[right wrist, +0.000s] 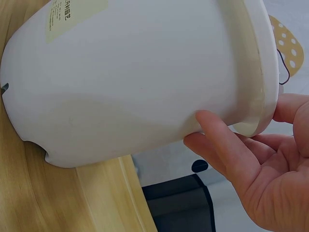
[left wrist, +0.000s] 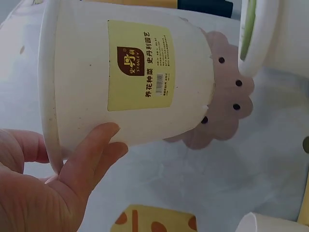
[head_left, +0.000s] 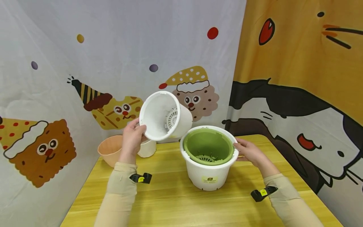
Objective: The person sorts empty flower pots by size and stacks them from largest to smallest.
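Observation:
My left hand [head_left: 133, 138] pinches the rim of a white plastic flower pot [head_left: 185, 118], thumb on the inner side and fingers along the outer wall. This pot is raised and tipped, its mouth facing me and a slotted round base inside it. A yellow label [left wrist: 140, 65] shows on its outer wall in the left wrist view. On the table a larger white pot [head_left: 208, 173] stands upright with a green pot [head_left: 208, 143] nested in it. My right hand [head_left: 249, 151] grips the right rim of that white pot, fingers under the lip in the right wrist view.
A peach-coloured pot [head_left: 109, 149] and a small white pot [head_left: 148, 148] stand at the back left of the wooden table [head_left: 167, 201]. A printed cloth [head_left: 113, 41] with cartoon figures hangs close behind the table. A dark box-like object [right wrist: 181, 205] shows beyond the table edge.

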